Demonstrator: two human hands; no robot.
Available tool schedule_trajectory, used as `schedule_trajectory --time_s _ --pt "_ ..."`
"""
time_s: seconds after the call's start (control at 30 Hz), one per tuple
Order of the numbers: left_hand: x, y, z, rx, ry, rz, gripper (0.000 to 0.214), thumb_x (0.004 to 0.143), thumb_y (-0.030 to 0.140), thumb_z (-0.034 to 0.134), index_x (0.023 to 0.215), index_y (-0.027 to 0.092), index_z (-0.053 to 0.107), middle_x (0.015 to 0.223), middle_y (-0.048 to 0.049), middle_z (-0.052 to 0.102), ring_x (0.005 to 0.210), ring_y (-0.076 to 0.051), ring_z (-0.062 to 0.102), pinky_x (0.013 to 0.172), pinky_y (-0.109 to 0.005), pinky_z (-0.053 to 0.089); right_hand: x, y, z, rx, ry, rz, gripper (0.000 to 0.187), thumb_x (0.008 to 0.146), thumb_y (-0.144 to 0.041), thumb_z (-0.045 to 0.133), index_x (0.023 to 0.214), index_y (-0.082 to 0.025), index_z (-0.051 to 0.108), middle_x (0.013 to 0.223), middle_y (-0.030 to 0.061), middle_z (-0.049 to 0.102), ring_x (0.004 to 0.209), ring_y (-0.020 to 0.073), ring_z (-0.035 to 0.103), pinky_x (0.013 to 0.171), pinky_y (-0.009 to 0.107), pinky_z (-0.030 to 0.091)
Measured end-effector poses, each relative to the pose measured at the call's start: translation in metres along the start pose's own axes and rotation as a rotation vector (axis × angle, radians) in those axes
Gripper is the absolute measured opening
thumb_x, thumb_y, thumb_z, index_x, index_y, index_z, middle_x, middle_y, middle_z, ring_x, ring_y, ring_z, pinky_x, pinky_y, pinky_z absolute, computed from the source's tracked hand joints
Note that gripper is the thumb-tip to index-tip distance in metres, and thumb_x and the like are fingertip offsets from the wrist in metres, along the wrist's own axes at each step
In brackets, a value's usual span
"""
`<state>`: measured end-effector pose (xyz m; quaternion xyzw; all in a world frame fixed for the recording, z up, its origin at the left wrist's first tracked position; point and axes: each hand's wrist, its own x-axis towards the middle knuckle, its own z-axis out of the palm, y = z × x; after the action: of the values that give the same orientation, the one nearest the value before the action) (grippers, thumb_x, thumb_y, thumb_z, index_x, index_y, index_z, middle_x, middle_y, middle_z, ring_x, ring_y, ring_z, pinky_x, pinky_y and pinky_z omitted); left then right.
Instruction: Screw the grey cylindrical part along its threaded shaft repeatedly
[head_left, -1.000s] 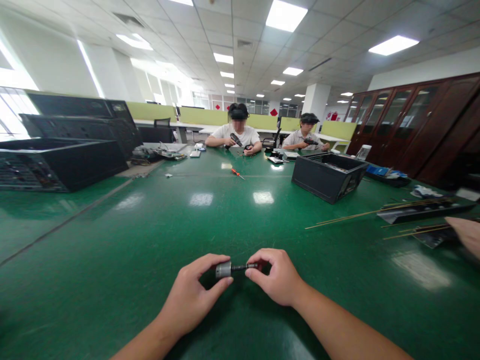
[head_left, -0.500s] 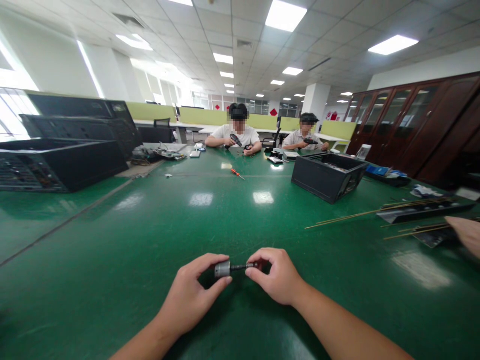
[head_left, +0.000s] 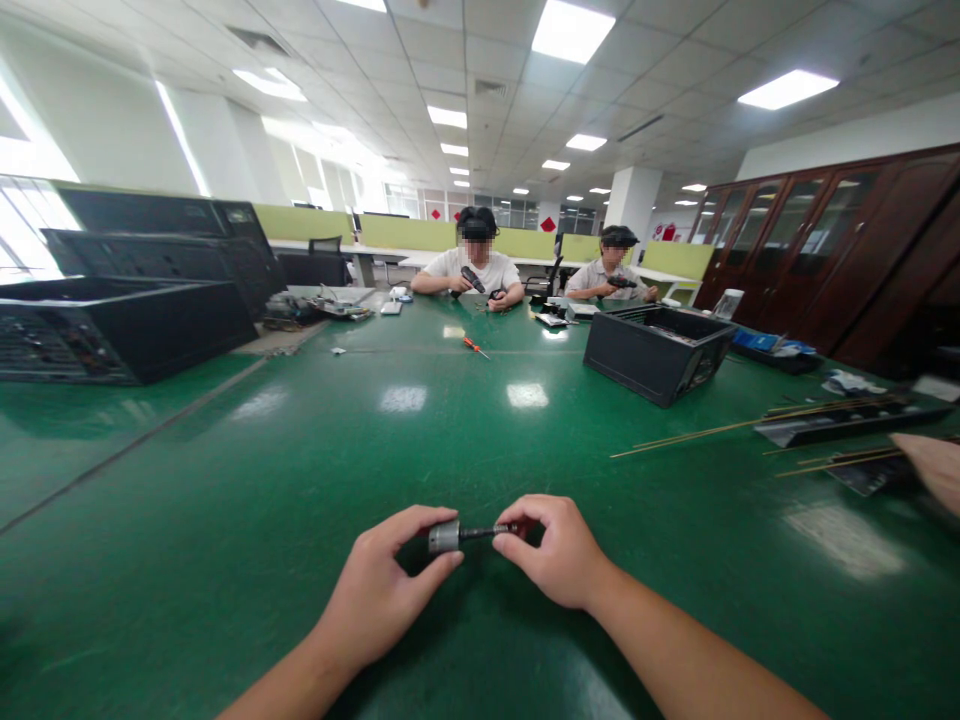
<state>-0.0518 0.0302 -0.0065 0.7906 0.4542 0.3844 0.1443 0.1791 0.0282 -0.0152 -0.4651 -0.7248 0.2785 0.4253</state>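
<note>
Between my two hands lies a short silver-grey metal cylinder with a thin dark shaft (head_left: pixel 444 537), which looks like a small motor; its exact kind is unclear. My left hand (head_left: pixel 386 580) pinches the cylinder, thumb below and fingers above. With thumb and fingertips, my right hand (head_left: pixel 551 550) grips the far end of the shaft, where a small ribbed piece shows partly. The part is held nearly level, low over the green table (head_left: pixel 300 480). My fingertips hide some of both ends.
A red screwdriver (head_left: pixel 475 347) lies mid-table. Black computer cases stand left (head_left: pixel 187 330) and right (head_left: pixel 637 350). Thin brass-coloured rods (head_left: pixel 697 435) and metal panels (head_left: pixel 832 420) lie at right, near another person's arm (head_left: pixel 930 465). Two people (head_left: pixel 480 270) with drills sit opposite.
Almost nothing differs. My hands keep the same hold on the cylinder and shaft, with only a very slight shift.
</note>
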Motion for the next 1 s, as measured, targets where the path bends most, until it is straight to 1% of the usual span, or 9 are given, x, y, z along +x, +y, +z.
schedule_trajectory --time_s 0.33,0.5,0.67,0.77,0.83,0.9,0.97,1.0 --pt "-0.002 -0.004 -0.001 -0.011 -0.012 -0.024 0.026 0.080 0.034 0.073 0.105 0.027 0.072 0.102 -0.0013 0.076 0.094 -0.023 0.071 0.088 -0.034 0.056 0.000 -0.002 -0.002 -0.005 0.015 -0.008 0.005 0.077 -0.022 0.072 0.080 -0.019 0.075 0.073 0.0008 0.071 0.068 0.0152 0.064 0.065 0.024 0.047" --pt "-0.001 -0.004 -0.001 -0.022 -0.027 -0.044 0.025 0.081 0.034 0.073 0.105 0.027 0.072 0.101 -0.0013 0.076 0.093 -0.022 0.071 0.087 -0.034 0.055 0.000 0.000 -0.003 0.005 0.024 -0.010 0.005 0.077 -0.021 0.072 0.079 -0.018 0.075 0.073 0.0010 0.071 0.068 0.0151 0.064 0.065 0.024 0.046" --pt "-0.002 -0.003 -0.001 -0.034 -0.054 -0.064 0.026 0.081 0.034 0.072 0.105 0.026 0.072 0.097 -0.0011 0.075 0.089 -0.021 0.070 0.082 -0.033 0.055 0.001 0.005 -0.002 0.012 0.027 -0.001 0.006 0.077 -0.024 0.073 0.079 -0.018 0.075 0.071 0.0011 0.070 0.066 0.0149 0.062 0.064 0.025 0.045" --pt "-0.001 -0.003 -0.001 -0.043 -0.049 -0.092 0.027 0.081 0.037 0.071 0.105 0.026 0.072 0.098 -0.0015 0.075 0.090 -0.022 0.070 0.083 -0.034 0.054 0.002 0.009 -0.002 0.050 0.030 0.016 0.008 0.078 -0.025 0.073 0.080 -0.018 0.074 0.071 0.0016 0.069 0.066 0.0152 0.061 0.064 0.025 0.044" --pt "0.001 -0.003 -0.003 -0.042 -0.034 -0.121 0.028 0.080 0.040 0.072 0.104 0.026 0.073 0.099 -0.0021 0.075 0.092 -0.023 0.070 0.086 -0.036 0.054 0.004 0.013 -0.003 0.147 0.041 0.041 0.014 0.081 -0.032 0.070 0.081 -0.018 0.072 0.071 0.0022 0.068 0.065 0.0152 0.060 0.064 0.026 0.044" --pt "0.003 -0.002 -0.005 -0.040 -0.019 -0.154 0.030 0.078 0.042 0.072 0.102 0.025 0.073 0.099 -0.0027 0.075 0.092 -0.025 0.069 0.087 -0.037 0.054 0.008 0.019 -0.004 0.336 0.075 0.082 0.028 0.089 -0.042 0.062 0.078 -0.017 0.067 0.067 0.0026 0.066 0.063 0.0149 0.058 0.063 0.027 0.044" --pt "0.005 -0.003 -0.006 -0.050 -0.011 -0.188 0.031 0.077 0.044 0.072 0.101 0.024 0.072 0.098 -0.0035 0.075 0.091 -0.026 0.069 0.085 -0.038 0.054 0.013 0.028 -0.005 0.548 0.148 0.134 0.043 0.094 -0.053 0.050 0.071 -0.018 0.059 0.058 0.0013 0.060 0.056 0.0141 0.055 0.060 0.027 0.043" --pt "0.005 -0.003 -0.007 -0.067 -0.008 -0.206 0.032 0.077 0.045 0.072 0.101 0.023 0.072 0.097 -0.0039 0.075 0.091 -0.026 0.069 0.085 -0.038 0.054 0.015 0.032 -0.006 0.632 0.202 0.181 0.047 0.093 -0.056 0.048 0.066 -0.019 0.055 0.051 -0.0007 0.055 0.049 0.0130 0.050 0.055 0.027 0.040"
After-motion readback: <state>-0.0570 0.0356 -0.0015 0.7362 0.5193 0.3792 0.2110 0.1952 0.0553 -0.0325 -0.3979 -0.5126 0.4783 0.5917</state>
